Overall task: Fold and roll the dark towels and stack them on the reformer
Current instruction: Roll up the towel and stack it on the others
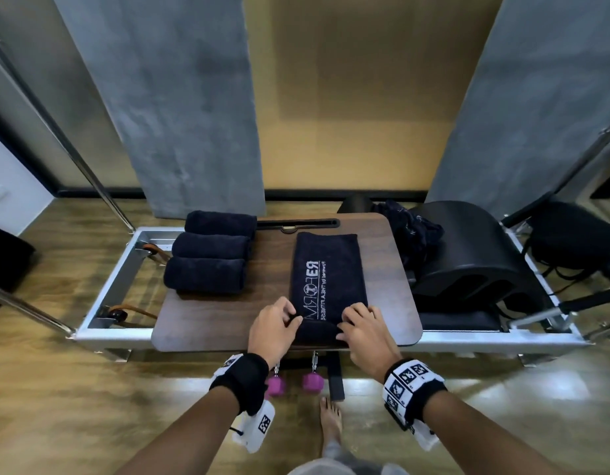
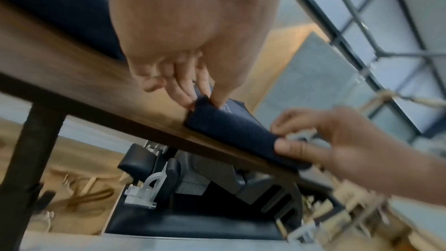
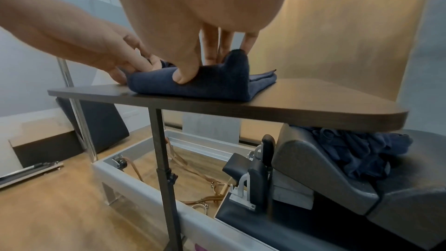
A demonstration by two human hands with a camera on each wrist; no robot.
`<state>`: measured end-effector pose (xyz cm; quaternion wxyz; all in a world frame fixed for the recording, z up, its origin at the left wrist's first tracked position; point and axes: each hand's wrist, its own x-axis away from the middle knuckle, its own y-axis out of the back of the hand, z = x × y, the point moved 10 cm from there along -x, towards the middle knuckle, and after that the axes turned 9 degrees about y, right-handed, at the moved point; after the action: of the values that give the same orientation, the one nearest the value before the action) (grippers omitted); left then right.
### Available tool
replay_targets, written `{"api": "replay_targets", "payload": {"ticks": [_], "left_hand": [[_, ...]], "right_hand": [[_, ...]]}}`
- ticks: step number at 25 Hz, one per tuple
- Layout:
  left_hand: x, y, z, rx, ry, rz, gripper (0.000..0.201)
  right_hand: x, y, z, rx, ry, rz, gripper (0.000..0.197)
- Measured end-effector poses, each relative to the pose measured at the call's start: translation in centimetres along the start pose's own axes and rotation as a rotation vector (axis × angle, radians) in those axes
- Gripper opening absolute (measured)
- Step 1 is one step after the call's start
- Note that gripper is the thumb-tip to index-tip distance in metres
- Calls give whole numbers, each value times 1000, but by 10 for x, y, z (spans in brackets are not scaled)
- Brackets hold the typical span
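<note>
Reformer [image 1: 101, 318]: metal frame on wood floor, black carriage and arc-shaped black pad [image 1: 475, 265] at its right end. A loose heap of dark towels [image 1: 413, 231] lies on that pad, partly under the board's edge in the right wrist view.

Bench [image 1: 207, 320]: dark wood-grain board with rounded corners, on a thin black post, spanning the reformer frame.

Rolled towels [image 1: 207, 253]: three dark rolls, side by side and touching, on the far left part of the bench.

Folded towel [image 1: 327, 269]: long dark strip with white lettering, lying flat along the middle of the bench; its near end is turned up into the start of a roll at the bench's near edge.

Left hand [image 1: 272, 329]: grip pinches the left corner of the turned-up end, fingers [image 2: 185, 98] curled onto the cloth.

Right hand [image 1: 365, 332]: grip pinches the right corner, thumb pressed into the front of the fold, fingers [image 3: 212, 45] behind it.

Two pink weights [image 1: 312, 382] hang below the bench's near edge.
</note>
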<state>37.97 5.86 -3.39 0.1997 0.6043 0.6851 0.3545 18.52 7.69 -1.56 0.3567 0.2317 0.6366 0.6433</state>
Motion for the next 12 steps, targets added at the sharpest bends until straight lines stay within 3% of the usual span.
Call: {"api": "replay_targets", "payload": {"ticks": [2, 5, 8, 12], "left_hand": [[13, 4, -32, -128, -270, -90, 12], [26, -12, -53, -314, -491, -49, 36], [17, -23, -48, -387, -481, 22, 37], [-13, -24, -40, -309, -308, 38, 22]], "right_hand": [[-7, -2, -6, 11, -70, 39, 6], [-17, -7, -17, -49, -160, 135, 22], [-22, -7, -30, -260, -221, 136, 42], [-24, 2, -40, -318, -212, 36, 12]]}}
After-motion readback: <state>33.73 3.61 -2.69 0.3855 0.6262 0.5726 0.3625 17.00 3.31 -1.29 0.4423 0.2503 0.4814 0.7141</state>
